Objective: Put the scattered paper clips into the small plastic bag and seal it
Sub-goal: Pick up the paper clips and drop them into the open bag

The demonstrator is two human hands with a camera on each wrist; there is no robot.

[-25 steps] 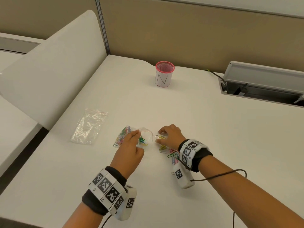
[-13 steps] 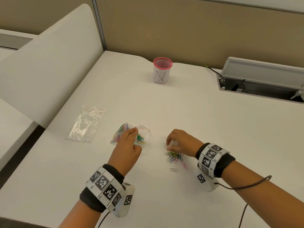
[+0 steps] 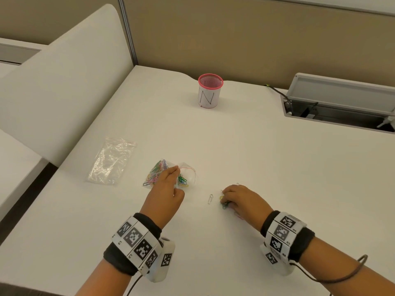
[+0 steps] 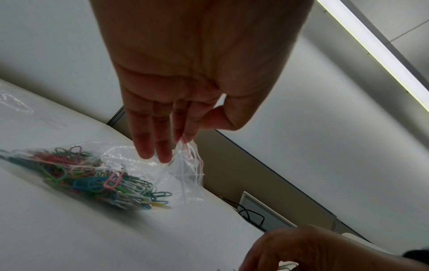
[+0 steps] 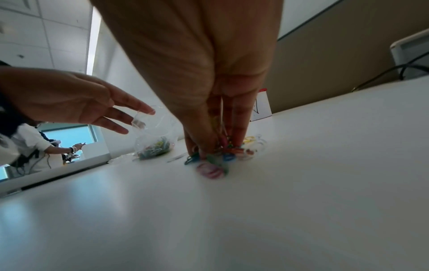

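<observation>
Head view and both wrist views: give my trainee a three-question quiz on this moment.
1. True or false: the small plastic bag already holds paper clips.
2. Which hand pinches the bag's mouth? A) left hand B) right hand
3. Fill in: a single silver paper clip lies on the table between the two ____.

Key: 1 true; 2 A; 3 hands. The right hand's grip is gathering the loose paper clips.

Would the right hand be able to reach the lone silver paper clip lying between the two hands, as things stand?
Probably yes: the silver paper clip lies on bare table just left of the right hand, nothing between them, though that hand is gathering coloured clips.
</observation>
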